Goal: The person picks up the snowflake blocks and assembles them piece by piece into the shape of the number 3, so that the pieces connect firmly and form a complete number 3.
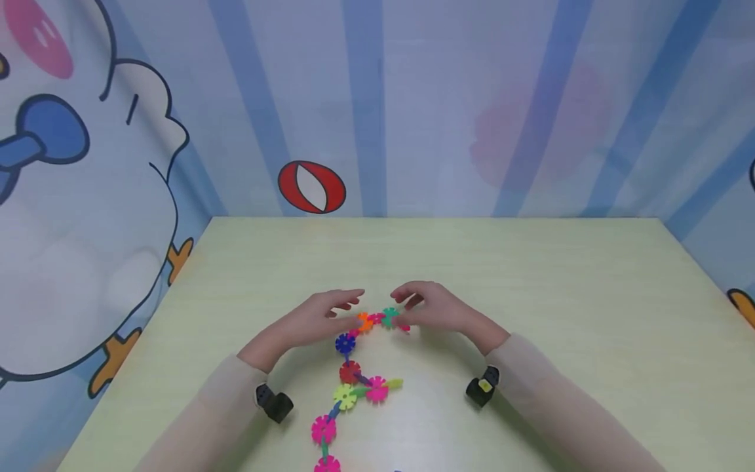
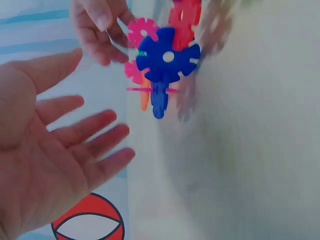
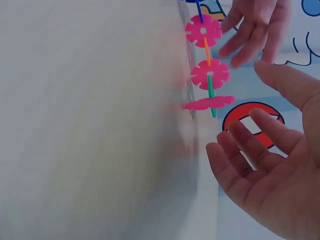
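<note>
A chain of interlocking plastic snowflake discs (image 1: 345, 396) lies on the table in pink, yellow-green, red, blue, orange and green. At its far end my left hand (image 1: 318, 319) hovers to the left, fingers extended and palm facing inward. My right hand (image 1: 435, 307) is opposite, beside the green disc (image 1: 390, 317), its fingers loosely bent. Neither hand holds anything. In the left wrist view, a blue disc (image 2: 152, 59) lies beyond the spread fingers. The right wrist view has pink discs (image 3: 195, 77) joined edge to edge by orange and green ones, apart from the fingers.
The pale table (image 1: 531, 262) extends to both sides and behind the hands. A short side branch with a pink disc (image 1: 377, 389) juts right from the chain. A patterned cloth backdrop (image 1: 425, 98) stands behind the table. Each wrist wears a small black camera (image 1: 276, 403).
</note>
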`<state>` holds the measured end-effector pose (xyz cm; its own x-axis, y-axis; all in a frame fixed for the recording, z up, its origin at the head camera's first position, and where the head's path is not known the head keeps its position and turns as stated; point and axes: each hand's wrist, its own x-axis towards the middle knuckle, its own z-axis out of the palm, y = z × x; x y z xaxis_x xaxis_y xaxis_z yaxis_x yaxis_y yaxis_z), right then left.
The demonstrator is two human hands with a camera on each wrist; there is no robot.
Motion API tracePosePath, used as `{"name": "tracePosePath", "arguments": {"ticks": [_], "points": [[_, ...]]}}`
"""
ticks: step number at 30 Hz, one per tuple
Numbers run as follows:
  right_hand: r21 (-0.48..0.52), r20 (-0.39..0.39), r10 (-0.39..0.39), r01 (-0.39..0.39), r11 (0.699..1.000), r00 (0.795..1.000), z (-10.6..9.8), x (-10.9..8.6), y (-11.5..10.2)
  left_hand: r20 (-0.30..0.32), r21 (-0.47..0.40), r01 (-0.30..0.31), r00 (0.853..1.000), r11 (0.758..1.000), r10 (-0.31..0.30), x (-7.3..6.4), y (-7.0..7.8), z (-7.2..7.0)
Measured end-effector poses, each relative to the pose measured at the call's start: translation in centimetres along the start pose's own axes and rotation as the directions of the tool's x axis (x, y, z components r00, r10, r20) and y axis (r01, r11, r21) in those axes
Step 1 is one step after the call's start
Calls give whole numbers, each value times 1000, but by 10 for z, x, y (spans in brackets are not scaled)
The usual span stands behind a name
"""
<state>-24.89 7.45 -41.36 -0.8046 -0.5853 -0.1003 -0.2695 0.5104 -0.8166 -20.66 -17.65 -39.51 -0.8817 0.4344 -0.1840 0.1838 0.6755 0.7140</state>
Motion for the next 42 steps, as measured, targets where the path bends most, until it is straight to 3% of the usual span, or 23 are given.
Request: {"name": "tracePosePath", "arguments": {"ticks": [3, 6, 8, 11, 14, 17, 23, 29, 33, 40, 42], "points": [[-31, 47, -41, 43, 999, 998, -2, 9, -4, -85, -40, 36, 996, 999, -39, -21, -3, 2], [-49, 106, -49, 55, 997, 993, -4, 18, -6, -168, -117, 110, 977, 987, -129, -45, -3, 8], [-54, 141, -47, 55, 997, 989, -4, 23, -6, -200, -172, 177, 957, 969, -210, -61, -2, 14], [-65, 182, -51, 64, 996, 982, -3, 31, -5, -207, -232, 301, 914, 925, -349, -82, 1, 25], [-97, 209, -36, 57, 994, 977, 0, 38, -5, -177, -253, 430, 860, 867, -479, -99, 4, 36], [-123, 248, -21, 53, 991, 969, 3, 44, -9, -119, -280, 517, 817, 809, -564, -113, 5, 48], [-135, 334, -42, 92, 987, 942, 10, 52, -14, 36, -291, 614, 773, 733, -633, -131, 0, 69], [-138, 362, -52, 108, 985, 931, 18, 57, -14, 124, -295, 618, 781, 728, -612, -138, -5, 84], [-140, 355, -35, 90, 986, 934, 22, 59, -14, 162, -361, 610, 786, 706, -597, -136, -8, 90], [-140, 338, -1, 51, 989, 941, 19, 55, -13, 185, -494, 519, 847, 698, -499, -137, -14, 93], [-136, 330, -1, 48, 990, 944, 17, 53, -11, 181, -520, 504, 854, 690, -488, -136, -14, 93]]}}
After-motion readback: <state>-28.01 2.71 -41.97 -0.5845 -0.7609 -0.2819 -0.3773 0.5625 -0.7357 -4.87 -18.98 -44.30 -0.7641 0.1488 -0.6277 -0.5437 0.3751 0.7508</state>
